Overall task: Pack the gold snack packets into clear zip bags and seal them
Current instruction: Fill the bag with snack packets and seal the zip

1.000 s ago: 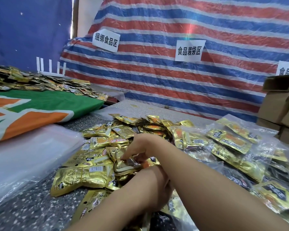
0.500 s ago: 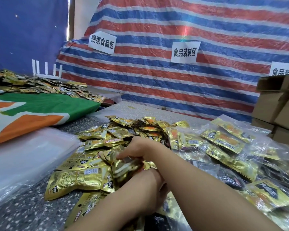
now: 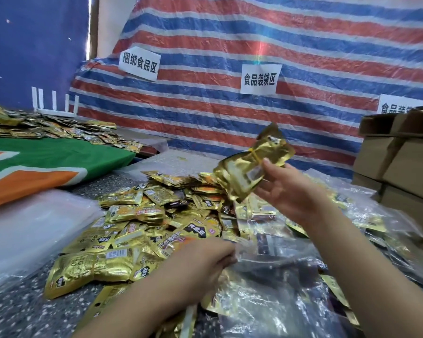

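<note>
My right hand (image 3: 282, 191) is raised above the table and grips a bundle of gold snack packets (image 3: 249, 167) tied with a yellow band. Low in front of me, my left hand (image 3: 205, 262) pinches the edge of a clear zip bag (image 3: 274, 284) that lies flat on the table. A heap of loose gold packets (image 3: 142, 223) spreads over the speckled table (image 3: 17, 311) to the left of both hands.
Filled clear bags (image 3: 366, 215) of gold packets lie at the right, beside stacked cardboard boxes (image 3: 401, 164). A stack of clear plastic bags (image 3: 27, 228) sits at the left. A green and orange cloth (image 3: 47, 159) behind it carries more gold packets (image 3: 47, 129). A striped tarp (image 3: 254, 32) hangs at the back.
My right hand lifted the banded bundle of gold packets up off the heap and to the right. My left hand shifted to the clear bag's edge.
</note>
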A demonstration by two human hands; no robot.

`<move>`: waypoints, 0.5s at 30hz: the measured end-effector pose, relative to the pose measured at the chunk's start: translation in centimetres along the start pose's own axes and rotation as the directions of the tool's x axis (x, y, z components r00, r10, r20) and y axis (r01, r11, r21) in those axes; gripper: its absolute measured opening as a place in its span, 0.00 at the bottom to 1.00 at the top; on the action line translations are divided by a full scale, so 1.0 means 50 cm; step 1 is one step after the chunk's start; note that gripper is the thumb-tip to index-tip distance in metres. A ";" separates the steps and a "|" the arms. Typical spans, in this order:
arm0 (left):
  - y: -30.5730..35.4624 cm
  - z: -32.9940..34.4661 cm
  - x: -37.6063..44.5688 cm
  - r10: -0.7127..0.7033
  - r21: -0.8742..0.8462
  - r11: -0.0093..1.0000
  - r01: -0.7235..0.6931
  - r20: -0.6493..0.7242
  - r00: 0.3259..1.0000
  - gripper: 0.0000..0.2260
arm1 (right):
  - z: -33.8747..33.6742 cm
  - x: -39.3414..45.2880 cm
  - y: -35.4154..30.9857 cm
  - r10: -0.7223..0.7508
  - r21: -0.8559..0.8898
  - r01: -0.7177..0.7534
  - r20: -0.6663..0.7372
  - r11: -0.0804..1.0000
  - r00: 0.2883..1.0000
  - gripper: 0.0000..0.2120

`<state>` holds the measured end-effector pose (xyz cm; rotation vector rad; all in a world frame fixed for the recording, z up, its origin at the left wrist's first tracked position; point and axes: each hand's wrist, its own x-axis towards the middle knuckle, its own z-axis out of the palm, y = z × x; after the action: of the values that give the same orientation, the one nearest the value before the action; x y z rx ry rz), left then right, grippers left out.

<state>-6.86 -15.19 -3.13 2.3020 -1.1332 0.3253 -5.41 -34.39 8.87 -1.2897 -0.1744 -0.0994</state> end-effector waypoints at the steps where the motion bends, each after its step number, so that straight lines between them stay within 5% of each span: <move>1: 0.001 -0.003 0.001 0.006 0.008 1.000 -0.006 0.002 1.000 0.09 | -0.017 -0.016 -0.013 -0.030 0.001 0.030 -0.017 1.000 0.999 0.08; 6: 0.010 -0.012 0.001 -0.004 0.025 1.000 0.004 -0.004 1.000 0.10 | -0.070 -0.066 -0.048 -0.122 -0.129 0.113 -0.069 0.985 0.990 0.08; 15: 0.003 -0.013 0.000 -0.053 -0.028 0.998 0.051 -0.064 0.997 0.06 | -0.075 -0.083 -0.020 -0.160 -0.285 0.201 0.160 0.937 0.974 0.14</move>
<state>-6.97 -14.92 -2.54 2.2769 -1.0378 0.3606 -9.39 -38.35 8.04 -1.5831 -0.4072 -0.2022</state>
